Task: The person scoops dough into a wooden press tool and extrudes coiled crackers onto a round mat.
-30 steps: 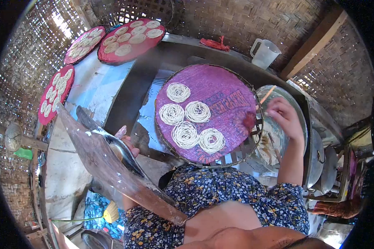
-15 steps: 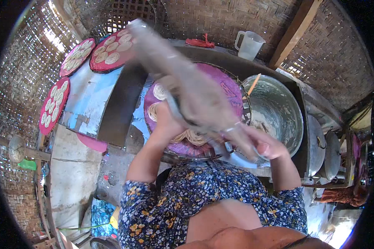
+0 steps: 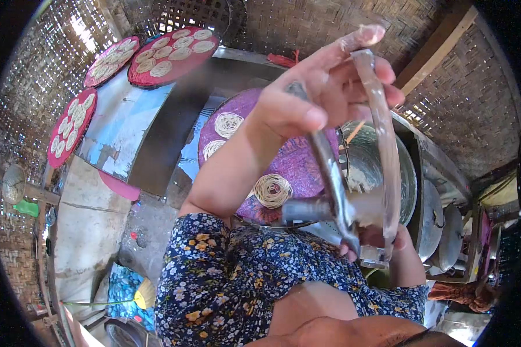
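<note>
Holding a two-barred tool over the right side of a purple tray, we see in the head view our right hand, partly hidden, grasping its lower end. Our left hand spreads across both upper bars; we cannot tell whether it grips. Coiled strands lie on the tray.

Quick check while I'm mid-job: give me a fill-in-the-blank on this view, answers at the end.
1. The hand at the pictured upper end of the tool is the person's ___ one.
2. In the picture, the basin lies to the ___ of the purple tray.
3. The red trays bearing coils number ___.
4. The dark blue clothing is printed with ___.

Missing words: left; right; three; flowers.
</note>
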Demonstrator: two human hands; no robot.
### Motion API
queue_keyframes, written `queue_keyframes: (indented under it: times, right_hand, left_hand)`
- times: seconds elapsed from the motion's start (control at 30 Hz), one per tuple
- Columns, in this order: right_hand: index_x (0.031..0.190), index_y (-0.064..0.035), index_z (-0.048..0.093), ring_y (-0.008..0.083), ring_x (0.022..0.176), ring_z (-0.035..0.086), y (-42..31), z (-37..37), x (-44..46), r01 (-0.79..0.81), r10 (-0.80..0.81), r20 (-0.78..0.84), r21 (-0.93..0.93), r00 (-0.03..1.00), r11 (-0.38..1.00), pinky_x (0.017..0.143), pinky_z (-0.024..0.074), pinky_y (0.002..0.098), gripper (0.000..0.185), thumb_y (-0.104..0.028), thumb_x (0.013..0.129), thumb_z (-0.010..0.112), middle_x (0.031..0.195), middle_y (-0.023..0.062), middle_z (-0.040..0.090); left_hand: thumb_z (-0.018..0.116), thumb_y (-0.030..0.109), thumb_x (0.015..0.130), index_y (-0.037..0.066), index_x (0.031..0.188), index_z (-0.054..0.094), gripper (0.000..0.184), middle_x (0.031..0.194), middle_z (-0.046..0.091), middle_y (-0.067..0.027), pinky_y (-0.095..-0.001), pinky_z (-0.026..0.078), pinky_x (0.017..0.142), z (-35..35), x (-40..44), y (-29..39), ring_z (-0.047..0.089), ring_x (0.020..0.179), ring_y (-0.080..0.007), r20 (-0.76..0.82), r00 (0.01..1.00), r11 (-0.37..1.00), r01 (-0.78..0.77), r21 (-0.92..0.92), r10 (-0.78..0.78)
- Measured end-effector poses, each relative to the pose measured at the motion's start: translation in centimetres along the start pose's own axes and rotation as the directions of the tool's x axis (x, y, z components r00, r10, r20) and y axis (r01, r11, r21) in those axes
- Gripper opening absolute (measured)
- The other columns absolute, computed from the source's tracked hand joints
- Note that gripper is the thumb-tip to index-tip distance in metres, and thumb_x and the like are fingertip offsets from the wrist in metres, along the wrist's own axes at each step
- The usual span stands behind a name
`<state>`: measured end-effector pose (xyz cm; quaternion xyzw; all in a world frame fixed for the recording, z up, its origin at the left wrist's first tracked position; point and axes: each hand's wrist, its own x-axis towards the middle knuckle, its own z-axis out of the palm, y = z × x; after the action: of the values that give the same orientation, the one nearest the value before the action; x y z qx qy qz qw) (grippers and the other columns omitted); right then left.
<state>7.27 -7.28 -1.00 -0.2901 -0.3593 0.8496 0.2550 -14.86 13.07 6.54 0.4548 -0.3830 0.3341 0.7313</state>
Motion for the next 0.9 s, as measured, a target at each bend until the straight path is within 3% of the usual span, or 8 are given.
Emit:
queue_keyframes:
  times: [0.07, 0.1, 0.17, 0.27, 0.37, 0.63, 0.77, 0.9]
  right_hand:
    - [0.129, 0.0024, 0.028, 0.0295, 0.090, 0.057, -0.5, -1.4, -1.0, 0.036, -0.038, -0.072, -0.032, 0.997, 0.999, 0.077, 0.0478, 0.0377, 0.119, -0.064, 0.042, 0.074, 0.104, 0.0250, 0.052]
    - [0.131, 0.0056, 0.024, 0.0287, 0.091, 0.055, -1.4, -2.0, -0.9, 0.041, -0.044, -0.057, -0.048, 0.997, 0.998, 0.078, 0.0452, 0.0369, 0.113, -0.060, 0.053, 0.071, 0.109, 0.0217, 0.050]
    - [0.132, 0.0022, 0.025, 0.0270, 0.091, 0.055, -2.1, -2.1, -0.5, 0.031, -0.045, -0.268, -0.056, 0.962, 0.998, 0.074, 0.0467, 0.0358, 0.108, -0.060, 0.055, 0.069, 0.106, 0.0206, 0.051]
    - [0.129, 0.0023, 0.030, 0.0242, 0.088, 0.056, -3.0, -2.8, 1.2, 0.019, -0.063, -0.329, -0.135, 0.942, 0.991, 0.070, 0.0476, 0.0339, 0.100, -0.059, 0.059, 0.067, 0.103, 0.0191, 0.053]
    - [0.122, 0.0025, 0.039, 0.0214, 0.081, 0.057, -3.4, -3.8, 2.8, -0.017, -0.062, -0.341, -0.226, 0.938, 0.974, 0.067, 0.0475, 0.0321, 0.087, -0.056, 0.063, 0.066, 0.096, 0.0159, 0.056]
    - [0.107, 0.0036, 0.051, 0.0185, 0.073, 0.058, -4.1, -4.7, 5.4, -0.142, 0.023, -0.324, -0.349, 0.946, 0.926, 0.063, 0.0479, 0.0303, 0.066, -0.047, 0.067, 0.067, 0.088, 0.0120, 0.059]
    - [0.106, 0.0036, 0.052, 0.0158, 0.069, 0.056, -5.0, -1.6, 3.3, -0.166, -0.025, -0.438, -0.391, 0.899, 0.905, 0.061, 0.0469, 0.0289, 0.065, -0.042, 0.064, 0.070, 0.083, 0.0095, 0.058]
    - [0.106, 0.0034, 0.053, 0.0137, 0.074, 0.054, -6.9, -1.0, 3.0, -0.164, -0.162, -0.455, -0.595, 0.876, 0.787, 0.065, 0.0431, 0.0264, 0.065, -0.041, 0.061, 0.070, 0.083, 0.0079, 0.057]
  left_hand:
    - [0.065, 0.017, 0.071, 0.012, 0.134, 0.029, 0.072, 0.125, 0.045, -0.0113, -0.0519, 0.030, 0.099, -2.1, -1.0, -1.2, 0.041, 0.119, -0.0301, -0.189, 0.982, 0.999, 0.010, 0.044, -0.002]
    - [0.064, 0.021, 0.074, 0.012, 0.130, 0.037, 0.063, 0.123, 0.047, -0.0091, -0.0539, 0.028, 0.101, -3.6, -1.9, -2.0, 0.042, 0.117, -0.0272, -0.313, 0.950, 0.999, 0.015, 0.031, -0.004]
    - [0.060, 0.034, 0.079, 0.012, 0.119, 0.047, 0.047, 0.112, 0.053, -0.0082, -0.0516, 0.033, 0.098, -7.1, -3.6, -3.3, 0.050, 0.107, -0.0257, -0.445, 0.896, 0.996, -0.038, -0.075, 0.001]
    - [0.052, 0.049, 0.082, 0.013, 0.105, 0.054, 0.043, 0.097, 0.058, -0.0066, -0.0503, 0.039, 0.091, -9.5, -5.4, -3.0, 0.055, 0.095, -0.0255, -0.578, 0.814, 0.976, -0.080, -0.202, -0.053]
    - [0.044, 0.059, 0.082, 0.014, 0.095, 0.055, 0.049, 0.086, 0.060, -0.0047, -0.0491, 0.044, 0.085, -10.6, -6.6, -1.9, 0.058, 0.086, -0.0248, -0.629, 0.777, 0.980, -0.114, -0.161, -0.013]
    - [0.048, 0.056, 0.082, 0.018, 0.082, 0.053, 0.038, 0.075, 0.055, 0.0015, -0.0459, 0.045, 0.079, -11.1, -10.0, -0.7, 0.057, 0.073, -0.0179, -0.676, 0.730, 0.974, -0.213, -0.082, 0.102]
    - [0.045, 0.057, 0.082, 0.018, 0.076, 0.054, 0.041, 0.073, 0.054, -0.0007, -0.0449, 0.043, 0.082, -9.1, -9.7, -1.6, 0.056, 0.072, -0.0221, -0.660, 0.746, 0.957, -0.249, -0.152, 0.090]
    - [0.039, 0.058, 0.085, 0.017, 0.080, 0.057, 0.045, 0.069, 0.054, 0.0000, -0.0450, 0.041, 0.082, -8.7, -7.0, 0.0, 0.055, 0.071, -0.0221, -0.520, 0.832, 0.939, -0.310, -0.151, 0.191]
